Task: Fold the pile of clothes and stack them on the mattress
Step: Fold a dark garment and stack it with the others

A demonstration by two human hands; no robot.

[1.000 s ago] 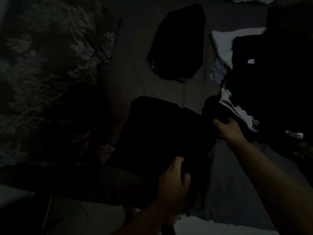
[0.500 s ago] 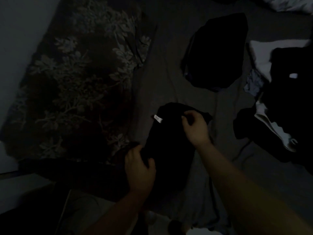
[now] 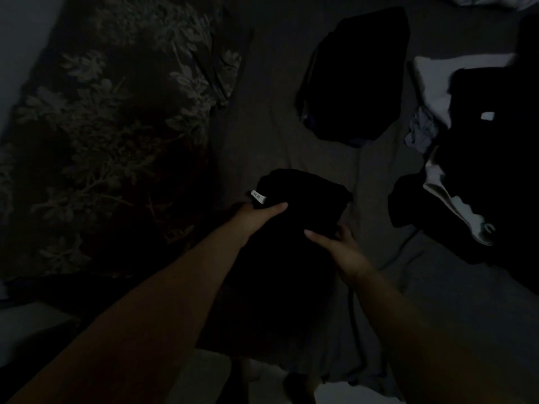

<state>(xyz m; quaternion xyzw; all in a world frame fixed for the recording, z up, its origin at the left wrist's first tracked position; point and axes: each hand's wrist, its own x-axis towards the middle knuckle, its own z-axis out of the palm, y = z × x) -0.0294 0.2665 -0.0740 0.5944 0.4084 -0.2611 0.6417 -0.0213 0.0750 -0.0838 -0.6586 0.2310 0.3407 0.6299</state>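
Both my hands have shifted to the folded black garment (image 3: 303, 199): left hand (image 3: 256, 214) grips its left edge, right hand (image 3: 335, 243) its right edge, garment between them.

A dim bedroom in a home: a mattress (image 3: 291, 118) under a grey sheet fills the middle, a leaf-patterned blanket (image 3: 116, 126) lies along its left, a pile of dark and white clothes (image 3: 481, 158) sits at right, and a folded dark stack (image 3: 355, 74) lies farther off.
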